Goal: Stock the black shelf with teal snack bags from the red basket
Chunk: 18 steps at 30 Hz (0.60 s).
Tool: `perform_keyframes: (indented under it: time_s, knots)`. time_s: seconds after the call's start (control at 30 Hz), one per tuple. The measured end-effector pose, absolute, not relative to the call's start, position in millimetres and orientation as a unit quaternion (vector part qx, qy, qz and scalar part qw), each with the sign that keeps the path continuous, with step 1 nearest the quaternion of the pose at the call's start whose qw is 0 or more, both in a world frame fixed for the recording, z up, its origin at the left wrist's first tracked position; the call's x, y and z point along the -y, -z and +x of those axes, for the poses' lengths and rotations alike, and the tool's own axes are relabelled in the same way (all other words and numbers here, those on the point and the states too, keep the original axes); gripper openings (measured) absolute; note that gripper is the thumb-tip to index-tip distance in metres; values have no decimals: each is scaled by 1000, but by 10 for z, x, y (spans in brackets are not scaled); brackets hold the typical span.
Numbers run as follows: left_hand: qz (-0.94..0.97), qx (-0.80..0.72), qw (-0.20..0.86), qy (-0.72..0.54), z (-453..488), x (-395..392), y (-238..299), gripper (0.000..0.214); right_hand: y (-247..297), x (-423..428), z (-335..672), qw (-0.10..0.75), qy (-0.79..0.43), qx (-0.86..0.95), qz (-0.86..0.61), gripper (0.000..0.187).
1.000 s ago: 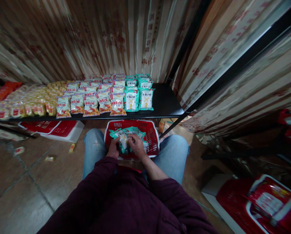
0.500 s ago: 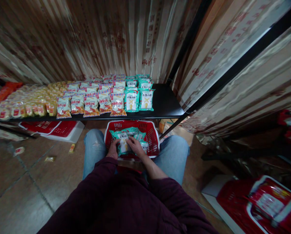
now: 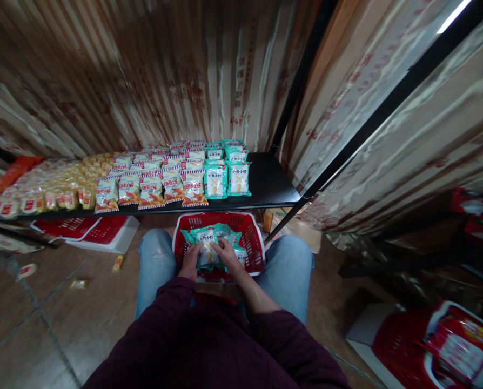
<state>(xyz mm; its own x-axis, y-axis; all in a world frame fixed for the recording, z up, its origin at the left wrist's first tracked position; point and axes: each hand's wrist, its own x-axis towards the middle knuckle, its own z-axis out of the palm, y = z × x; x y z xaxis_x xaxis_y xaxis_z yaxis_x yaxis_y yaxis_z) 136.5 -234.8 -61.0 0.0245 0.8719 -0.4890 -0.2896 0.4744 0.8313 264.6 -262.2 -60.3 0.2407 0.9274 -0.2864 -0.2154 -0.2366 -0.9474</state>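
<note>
Between my knees stands a red basket [image 3: 256, 237] with a white rim, holding several teal snack bags. One teal-and-white snack bag [image 3: 207, 239] is held upright at the basket's near left. My left hand [image 3: 190, 261] grips its left side with the thumb on the front. My right hand [image 3: 227, 256] grips its right side, thumb and fingers near the front. The fingers behind the bag are hidden. More teal snack bags [image 3: 239, 179] stand in rows on the black shelf ahead, beside white-and-orange snack bags [image 3: 151, 189].
Small yellow wrapped snacks [image 3: 63, 186] fill the left of the black shelf [image 3: 274, 186]. Another red basket [image 3: 107, 229] sits under it. Loose packets [image 3: 118, 263] lie on the floor. At lower right is a red basket [image 3: 399, 335] holding a red package.
The view has tilted, so the shelf and basket sit lower in the picture. Both hands still hold the same snack bag, with the right fingers shifted slightly on it.
</note>
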Motion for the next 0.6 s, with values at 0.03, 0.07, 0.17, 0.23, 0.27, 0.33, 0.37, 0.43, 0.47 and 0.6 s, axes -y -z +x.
perform_keyframes:
  time_s: [0.03, 0.07, 0.17, 0.23, 0.27, 0.33, 0.37, 0.43, 0.47, 0.6]
  knots:
    - [274, -546, 661, -436, 1370, 2350, 593, 32, 584, 2624, 2646, 540, -537, 304, -572, 29]
    - [281, -547, 660, -432, 1375, 2352, 571, 33, 568, 2625, 2646, 544, -539, 301, -568, 30]
    - [306, -538, 664, -420, 1391, 2368, 480, 36, 551, 2621, 2642, 563, -543, 287, -552, 32]
    - [326, -534, 666, -407, 1406, 2383, 415, 38, 568, 2607, 2639, 579, -551, 276, -533, 37]
    - [336, -536, 662, -401, 1414, 2391, 386, 39, 583, 2598, 2637, 587, -553, 271, -526, 41]
    - [353, -551, 648, -391, 1426, 2404, 343, 43, 620, 2576, 2634, 598, -553, 265, -516, 47]
    - [360, -559, 639, -388, 1429, 2409, 330, 45, 638, 2565, 2633, 600, -553, 264, -514, 50]
    - [370, -574, 620, -386, 1424, 2417, 316, 48, 668, 2549, 2634, 603, -550, 266, -514, 53]
    - [375, -581, 611, -385, 1417, 2419, 315, 49, 679, 2543, 2635, 604, -547, 270, -514, 53]
    - [398, -607, 573, -381, 1393, 2425, 330, 46, 717, 2534, 2647, 612, -524, 296, -513, 45]
